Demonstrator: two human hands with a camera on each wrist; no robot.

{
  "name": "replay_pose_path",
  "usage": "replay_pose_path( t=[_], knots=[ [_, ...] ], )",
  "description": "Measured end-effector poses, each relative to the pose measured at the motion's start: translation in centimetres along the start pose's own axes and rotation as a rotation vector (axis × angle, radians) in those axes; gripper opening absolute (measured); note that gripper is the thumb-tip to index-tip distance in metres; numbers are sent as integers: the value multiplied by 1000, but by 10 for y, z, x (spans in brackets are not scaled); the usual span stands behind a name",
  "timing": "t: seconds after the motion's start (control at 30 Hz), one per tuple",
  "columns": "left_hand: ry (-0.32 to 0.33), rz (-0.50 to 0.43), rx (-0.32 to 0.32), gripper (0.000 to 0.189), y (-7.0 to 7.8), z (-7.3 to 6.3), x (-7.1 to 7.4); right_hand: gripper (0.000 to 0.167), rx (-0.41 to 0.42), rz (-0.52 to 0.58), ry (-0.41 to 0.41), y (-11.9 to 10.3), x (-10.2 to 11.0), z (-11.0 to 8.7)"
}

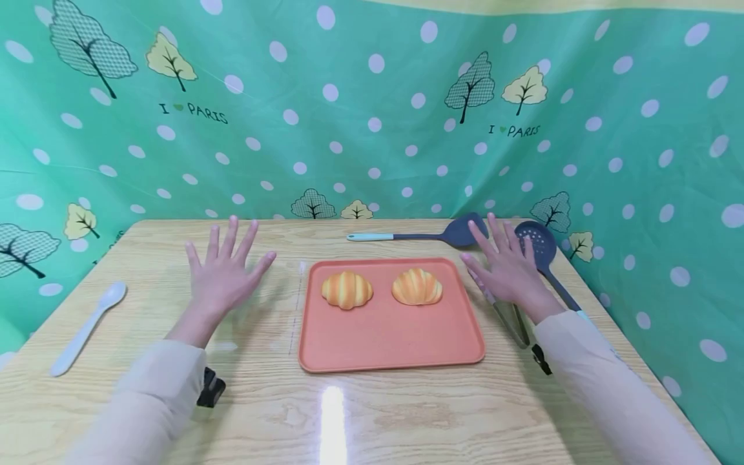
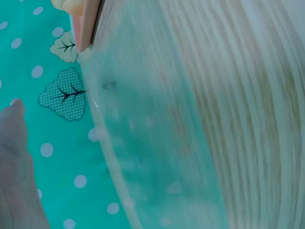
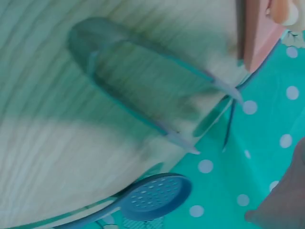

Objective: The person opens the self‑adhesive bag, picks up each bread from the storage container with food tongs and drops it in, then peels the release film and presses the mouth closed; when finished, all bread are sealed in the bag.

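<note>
My left hand (image 1: 223,278) is held with fingers spread over the wooden table, left of a pink tray (image 1: 389,342), and holds nothing. My right hand (image 1: 508,274), also spread and holding nothing, is at the tray's right side. It overlaps a pair of metal tongs (image 1: 511,326) in the head view, hiding part of them. Seen from the right wrist, the tongs (image 3: 97,36) lie with their two arms apart. Two croissants (image 1: 347,290) sit side by side in the back half of the tray. Only part of each hand shows in the wrist views.
Behind the tray lies a dark blue turner (image 1: 463,231) with a light blue handle end. A dark blue skimmer (image 1: 537,242) lies along the right edge, partly behind the right arm. At far left is a pale spoon (image 1: 93,323). A green dotted curtain (image 1: 372,148) hangs behind the table.
</note>
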State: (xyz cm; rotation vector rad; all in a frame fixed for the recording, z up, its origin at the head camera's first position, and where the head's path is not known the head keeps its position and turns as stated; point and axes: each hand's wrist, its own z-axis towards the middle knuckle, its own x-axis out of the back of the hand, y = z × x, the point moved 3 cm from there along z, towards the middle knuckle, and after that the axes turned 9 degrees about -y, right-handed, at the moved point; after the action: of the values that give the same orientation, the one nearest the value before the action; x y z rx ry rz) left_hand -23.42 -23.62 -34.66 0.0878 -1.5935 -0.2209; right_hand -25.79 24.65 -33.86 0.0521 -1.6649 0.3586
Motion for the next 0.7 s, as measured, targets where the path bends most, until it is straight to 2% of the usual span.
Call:
replay_pose_path(
  t=[0.27, 0.5, 0.7],
  knots=[
    [-20, -17, -73, 83, -6, -12, 11, 69, 123, -41, 111, -32, 12, 2],
    [-105, 2, -186, 89, -13, -18, 11, 64, 253, -60, 172, -77, 17, 6],
    [-190, -48, -267, 92, -21, -21, 4, 63, 356, 0, 198, -119, 16, 6]
  ],
)
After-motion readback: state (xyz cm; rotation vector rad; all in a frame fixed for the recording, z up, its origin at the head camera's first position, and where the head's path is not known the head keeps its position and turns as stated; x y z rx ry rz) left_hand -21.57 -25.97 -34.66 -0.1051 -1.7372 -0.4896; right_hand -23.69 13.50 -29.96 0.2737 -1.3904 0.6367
